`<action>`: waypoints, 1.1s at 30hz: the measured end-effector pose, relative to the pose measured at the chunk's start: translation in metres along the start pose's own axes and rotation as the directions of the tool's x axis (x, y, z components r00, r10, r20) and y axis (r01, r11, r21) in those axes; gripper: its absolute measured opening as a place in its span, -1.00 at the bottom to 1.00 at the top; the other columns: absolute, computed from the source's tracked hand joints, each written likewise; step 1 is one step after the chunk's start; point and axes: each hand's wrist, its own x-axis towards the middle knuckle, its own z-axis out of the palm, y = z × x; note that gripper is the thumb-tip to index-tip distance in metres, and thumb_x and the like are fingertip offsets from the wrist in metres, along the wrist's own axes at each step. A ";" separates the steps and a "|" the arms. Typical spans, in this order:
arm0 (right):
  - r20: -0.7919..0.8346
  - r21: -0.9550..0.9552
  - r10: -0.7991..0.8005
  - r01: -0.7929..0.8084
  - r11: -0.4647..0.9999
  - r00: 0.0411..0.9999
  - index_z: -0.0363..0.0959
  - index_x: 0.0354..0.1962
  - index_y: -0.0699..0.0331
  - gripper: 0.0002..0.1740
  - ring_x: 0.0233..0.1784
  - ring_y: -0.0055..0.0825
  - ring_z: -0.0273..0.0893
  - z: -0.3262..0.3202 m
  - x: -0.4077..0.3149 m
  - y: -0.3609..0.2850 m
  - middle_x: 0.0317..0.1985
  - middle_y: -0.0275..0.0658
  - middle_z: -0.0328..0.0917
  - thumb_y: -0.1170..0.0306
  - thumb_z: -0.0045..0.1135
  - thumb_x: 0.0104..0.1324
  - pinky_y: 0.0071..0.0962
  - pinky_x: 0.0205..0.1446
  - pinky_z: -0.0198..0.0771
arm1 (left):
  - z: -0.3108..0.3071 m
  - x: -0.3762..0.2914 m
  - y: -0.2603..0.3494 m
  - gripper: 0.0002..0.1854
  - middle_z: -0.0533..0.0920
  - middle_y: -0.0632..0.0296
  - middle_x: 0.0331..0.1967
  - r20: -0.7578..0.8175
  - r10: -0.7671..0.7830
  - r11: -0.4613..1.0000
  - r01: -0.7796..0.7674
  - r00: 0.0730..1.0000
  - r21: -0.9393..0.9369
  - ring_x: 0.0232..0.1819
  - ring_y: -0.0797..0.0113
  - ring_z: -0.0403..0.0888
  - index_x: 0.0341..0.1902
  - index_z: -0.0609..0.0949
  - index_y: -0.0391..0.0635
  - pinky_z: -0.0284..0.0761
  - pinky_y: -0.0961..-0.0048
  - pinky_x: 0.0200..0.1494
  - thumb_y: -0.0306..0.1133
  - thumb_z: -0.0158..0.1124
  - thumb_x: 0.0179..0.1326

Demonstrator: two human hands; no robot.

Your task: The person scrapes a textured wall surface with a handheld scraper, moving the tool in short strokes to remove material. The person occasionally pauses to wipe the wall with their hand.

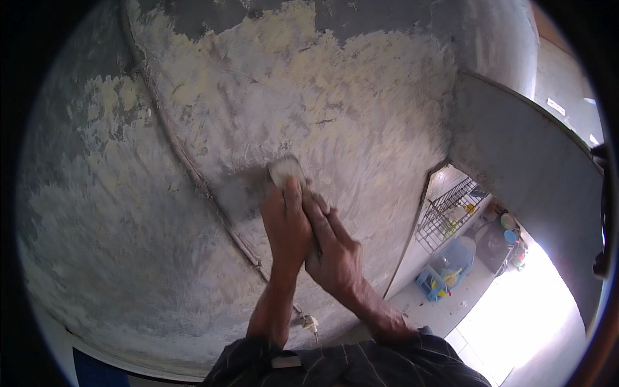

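Note:
A scraper with a broad, pale blade (285, 170) rests against the patchy, peeling wall (358, 106). My left hand (287, 227) is wrapped around the tool, its thumb stretched up onto the blade. Pressed close on the right, my right hand (333, 242) also grips the tool, fingers around its handle, which the hands mostly hide. Just left of the blade lies a darker grey patch on the wall.
A plastered-in conduit (193, 176) runs diagonally down the wall to a plug and socket (310, 323). At right, a doorway shows a wire rack (449, 208), a blue plastic stool (433, 285) and kitchen items.

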 end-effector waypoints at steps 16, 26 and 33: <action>0.013 0.012 0.043 -0.043 0.999 0.999 0.41 0.48 0.22 -0.21 0.36 0.28 0.57 -0.003 0.007 0.001 0.41 0.17 0.52 0.64 0.22 0.26 -0.03 0.22 0.72 | 0.003 0.004 0.001 -0.50 0.69 0.14 -0.52 0.012 0.072 0.997 -0.072 0.997 -0.003 -0.47 0.34 0.66 -0.18 0.68 -0.36 0.58 0.33 -0.34 -0.19 -0.06 0.73; 0.015 0.072 0.055 -0.056 0.996 0.998 0.41 0.48 0.23 -0.23 0.36 0.27 0.58 -0.004 0.006 0.005 0.38 0.18 0.55 0.64 0.20 0.28 -0.03 0.22 0.71 | 0.006 0.005 -0.006 -0.47 0.68 0.16 -0.48 -0.003 0.137 0.990 -0.137 0.991 0.033 -0.46 0.36 0.64 -0.16 0.67 -0.35 0.55 0.34 -0.36 -0.12 -0.07 0.75; -0.058 -0.001 -0.080 0.080 0.997 0.995 0.41 0.50 0.14 -0.18 0.08 0.16 0.72 -0.004 0.005 0.010 0.34 0.16 0.57 0.59 0.30 0.27 -0.12 -0.10 0.73 | 0.005 0.006 -0.007 -0.46 0.68 0.12 -0.51 -0.034 0.018 0.997 -0.015 0.999 0.072 -0.46 0.35 0.65 -0.21 0.66 -0.36 0.56 0.32 -0.34 -0.12 -0.03 0.75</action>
